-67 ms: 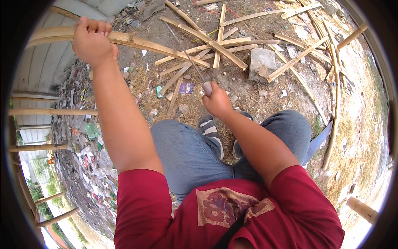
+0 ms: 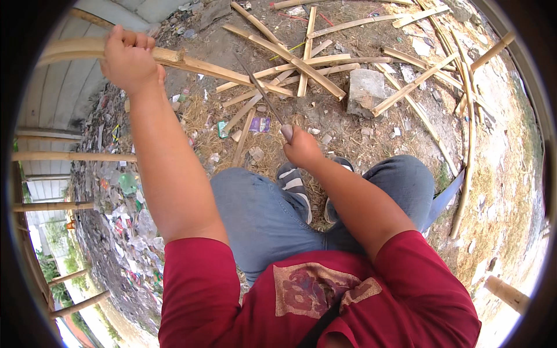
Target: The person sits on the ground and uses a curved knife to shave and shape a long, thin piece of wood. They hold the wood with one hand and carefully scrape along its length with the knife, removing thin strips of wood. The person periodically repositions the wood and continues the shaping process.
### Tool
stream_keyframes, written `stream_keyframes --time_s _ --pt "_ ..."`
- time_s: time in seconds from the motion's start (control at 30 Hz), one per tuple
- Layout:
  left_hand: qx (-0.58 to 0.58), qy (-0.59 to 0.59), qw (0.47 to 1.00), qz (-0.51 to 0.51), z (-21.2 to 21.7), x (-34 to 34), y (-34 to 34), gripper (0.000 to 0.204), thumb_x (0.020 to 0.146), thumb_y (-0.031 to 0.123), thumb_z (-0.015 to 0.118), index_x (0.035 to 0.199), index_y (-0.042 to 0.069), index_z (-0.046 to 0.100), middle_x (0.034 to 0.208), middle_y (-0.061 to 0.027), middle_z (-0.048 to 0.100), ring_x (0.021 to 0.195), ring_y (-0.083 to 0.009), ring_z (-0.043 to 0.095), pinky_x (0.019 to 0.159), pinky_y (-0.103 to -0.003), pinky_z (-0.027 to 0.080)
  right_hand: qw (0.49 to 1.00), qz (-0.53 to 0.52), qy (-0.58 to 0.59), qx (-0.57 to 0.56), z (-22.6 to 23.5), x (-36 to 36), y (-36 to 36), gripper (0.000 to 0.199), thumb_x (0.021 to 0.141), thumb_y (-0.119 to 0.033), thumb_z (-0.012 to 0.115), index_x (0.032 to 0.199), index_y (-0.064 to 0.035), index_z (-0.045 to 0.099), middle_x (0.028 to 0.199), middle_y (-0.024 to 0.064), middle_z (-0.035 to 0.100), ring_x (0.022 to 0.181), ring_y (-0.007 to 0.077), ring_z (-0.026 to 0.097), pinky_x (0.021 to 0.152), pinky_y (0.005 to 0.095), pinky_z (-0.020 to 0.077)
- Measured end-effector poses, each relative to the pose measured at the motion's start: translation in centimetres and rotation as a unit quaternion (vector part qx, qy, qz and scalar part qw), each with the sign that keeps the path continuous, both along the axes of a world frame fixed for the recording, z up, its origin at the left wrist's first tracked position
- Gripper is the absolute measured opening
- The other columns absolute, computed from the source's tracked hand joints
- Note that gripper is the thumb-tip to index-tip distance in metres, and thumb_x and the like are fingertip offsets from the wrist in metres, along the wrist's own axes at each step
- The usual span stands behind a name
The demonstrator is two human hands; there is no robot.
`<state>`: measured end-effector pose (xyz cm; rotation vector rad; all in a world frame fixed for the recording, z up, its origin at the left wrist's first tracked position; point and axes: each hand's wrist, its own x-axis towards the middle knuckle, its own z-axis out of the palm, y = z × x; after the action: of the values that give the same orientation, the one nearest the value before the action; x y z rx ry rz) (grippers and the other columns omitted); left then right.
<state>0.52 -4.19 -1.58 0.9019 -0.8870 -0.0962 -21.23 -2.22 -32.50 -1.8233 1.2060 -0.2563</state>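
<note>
Gripping pale split bamboo pole (image 2: 191, 62), left hand (image 2: 130, 58) fisted.

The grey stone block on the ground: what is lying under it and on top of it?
Nothing lies on top of the grey stone block. A split bamboo strip leans against its right edge. The block rests on dirt and dry straw; whatever is beneath it is covered.

Bamboo pole (image 2: 69, 49) end beyond left rim

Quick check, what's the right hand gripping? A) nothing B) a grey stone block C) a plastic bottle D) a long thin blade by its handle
D: the right hand is closed on the handle of a long thin blade that angles up toward the bamboo pole held in the left hand.
</note>
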Motion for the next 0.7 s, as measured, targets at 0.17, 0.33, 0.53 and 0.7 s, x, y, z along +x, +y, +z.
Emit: stream_keyframes --time_s 0.17,0.33,0.53,0.7 --pt "0.003 -0.011 1.000 -0.028 -0.9 1.1 0.6 0.022 0.097 0.016 0.046 0.079 0.013 0.033 0.063 0.0014 0.027 0.054 -0.0115 0.028 0.053 -0.030 0.028 0.986 -0.129 0.022 0.106 -2.3 -0.7 -2.2 0.048 0.079 -0.026 0.067 0.112 0.0076 0.063 0.105 0.0312 0.068 0.101 0.0447 0.067 0.090 0.0486 0.0516" --pt "-0.016 -0.001 0.999 -0.038 -1.1 1.9 0.9 0.021 0.097 0.013 0.047 0.079 0.011 0.037 0.062 0.0012 0.027 0.052 -0.0118 0.029 0.051 -0.030 0.029 0.978 -0.154 -0.139 0.015 6.4 0.2 -2.1 0.040 0.080 -0.020 0.066 0.110 0.0068 0.061 0.103 0.0316 0.068 0.098 0.0453 0.067 0.086 0.0492 0.0520" --pt "-0.034 0.015 0.997 -0.069 -0.9 0.7 0.0 0.012 0.095 0.011 0.052 0.088 0.008 0.043 0.061 0.0010 0.031 0.052 -0.0117 0.032 0.050 -0.030 0.030 0.981 -0.086 -0.172 -0.036 6.4 0.4 -0.9 0.032 0.081 -0.017 0.065 0.103 0.0040 0.058 0.097 0.0313 0.068 0.094 0.0464 0.067 0.082 0.0511 0.0520" --pt "-0.022 0.020 0.997 -0.071 -0.5 0.7 -0.2 0.010 0.095 0.012 0.052 0.092 0.009 0.043 0.062 0.0012 0.031 0.053 -0.0121 0.033 0.052 -0.031 0.031 0.989 -0.143 -0.003 0.023 -2.1 -0.5 -0.5 0.034 0.083 -0.017 0.064 0.109 0.0045 0.060 0.101 0.0307 0.068 0.099 0.0451 0.067 0.087 0.0490 0.0524"
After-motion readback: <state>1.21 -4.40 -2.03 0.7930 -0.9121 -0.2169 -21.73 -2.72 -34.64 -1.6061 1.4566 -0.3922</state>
